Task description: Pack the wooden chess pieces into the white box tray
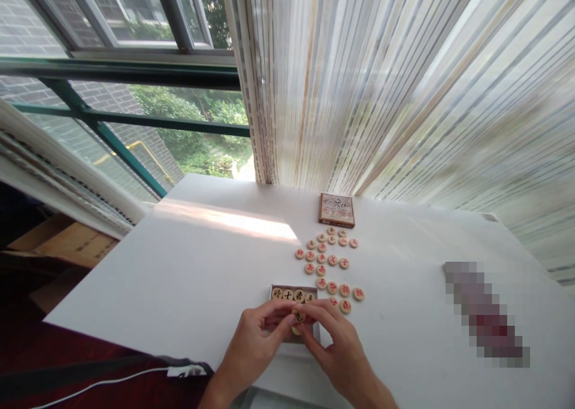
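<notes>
Over an open box [317, 333] of xiangqi pieces, my two hands meet at one round wooden xiangqi piece [299, 317] with a black character. The thumb and fingers of my left hand [263, 331] pinch it from the left. From the right, the fingertips of my right hand [335, 337] close on the same piece. Black-lettered pieces [288, 295] stand in a row along the far side of the box. Another piece [295, 331] shows just below the held one; my hands hide much of the inside.
Loose red-lettered pieces [321, 258] and several black-lettered ones [331, 232] lie right of and beyond the box. The box lid [336, 210] rests farther back on the white table [202, 277]. A blurred-out object [487, 313] lies at right. Curtains [305, 97] hang behind the table.
</notes>
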`<action>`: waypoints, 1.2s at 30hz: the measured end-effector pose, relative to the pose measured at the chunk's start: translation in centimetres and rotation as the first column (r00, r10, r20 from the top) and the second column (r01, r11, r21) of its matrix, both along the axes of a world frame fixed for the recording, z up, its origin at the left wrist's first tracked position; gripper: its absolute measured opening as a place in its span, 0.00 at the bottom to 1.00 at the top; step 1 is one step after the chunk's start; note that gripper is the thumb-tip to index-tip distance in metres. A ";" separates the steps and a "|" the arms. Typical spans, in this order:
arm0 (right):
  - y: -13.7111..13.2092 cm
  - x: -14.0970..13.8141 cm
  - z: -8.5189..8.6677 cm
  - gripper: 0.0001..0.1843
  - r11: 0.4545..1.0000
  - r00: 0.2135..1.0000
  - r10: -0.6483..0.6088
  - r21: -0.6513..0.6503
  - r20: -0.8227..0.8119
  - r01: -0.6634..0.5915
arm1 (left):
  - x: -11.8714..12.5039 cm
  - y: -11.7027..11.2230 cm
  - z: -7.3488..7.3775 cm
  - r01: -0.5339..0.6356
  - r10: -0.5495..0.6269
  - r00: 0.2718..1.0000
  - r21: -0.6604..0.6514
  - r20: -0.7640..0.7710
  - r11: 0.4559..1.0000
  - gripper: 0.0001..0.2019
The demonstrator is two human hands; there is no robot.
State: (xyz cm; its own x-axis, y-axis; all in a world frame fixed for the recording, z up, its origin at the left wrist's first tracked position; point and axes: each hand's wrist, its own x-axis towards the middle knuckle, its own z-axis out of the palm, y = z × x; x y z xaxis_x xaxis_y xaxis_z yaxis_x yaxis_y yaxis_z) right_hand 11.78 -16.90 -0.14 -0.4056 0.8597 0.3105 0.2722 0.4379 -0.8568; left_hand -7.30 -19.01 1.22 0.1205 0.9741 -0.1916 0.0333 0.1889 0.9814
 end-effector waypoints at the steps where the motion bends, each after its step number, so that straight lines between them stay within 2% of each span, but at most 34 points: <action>1: 0.0 0.0 0.0 0.18 1.000 1.000 -0.003 0.003 0.004 0.003 | 0.0 0.0 0.0 0.003 -0.003 1.000 -0.007 0.017 1.000 0.16; 6: 0.0 0.1 0.0 0.19 1.000 1.000 -0.010 0.007 0.010 0.010 | -0.1 0.1 0.2 0.000 0.000 1.000 0.012 0.003 1.000 0.13; 13: 0.0 0.2 0.0 0.18 0.999 0.999 -0.038 0.012 0.010 0.038 | -0.2 0.1 0.4 0.030 -0.030 1.000 0.029 -0.001 0.999 0.15; 19: 0.0 0.0 -0.1 0.19 0.999 0.999 -0.037 0.012 0.006 0.037 | 0.3 0.1 -0.4 0.012 0.003 0.983 -0.080 0.183 0.997 0.17; 21: -0.1 -0.1 -0.1 0.20 1.000 1.000 -0.020 0.012 0.002 0.020 | 0.4 0.2 -0.6 0.000 0.021 0.979 -0.105 0.202 0.994 0.17; 27: -0.2 0.3 0.2 0.17 0.997 0.998 -0.053 0.048 -0.017 0.053 | -0.2 0.5 -0.7 -0.091 0.096 0.993 -0.064 0.075 0.994 0.15; 32: -0.9 1.6 -0.3 0.13 0.992 0.994 -0.111 0.051 -0.014 0.112 | -0.7 0.7 -1.3 -0.199 0.199 0.975 -0.012 0.104 0.980 0.16; 36: -1.9 2.6 -1.2 0.13 0.988 0.990 -0.142 0.054 -0.021 0.143 | -1.0 0.8 -1.4 -0.187 0.188 0.979 -0.012 0.085 0.982 0.16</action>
State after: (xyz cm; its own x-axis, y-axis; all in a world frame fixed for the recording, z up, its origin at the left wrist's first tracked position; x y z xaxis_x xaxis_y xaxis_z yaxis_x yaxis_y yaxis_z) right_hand 14.34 -18.75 -1.36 -0.2743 0.8896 0.3653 0.3209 0.4427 -0.8372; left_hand -8.25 -18.24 -0.19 -0.0482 0.9802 -0.1919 -0.0869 0.1873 0.9785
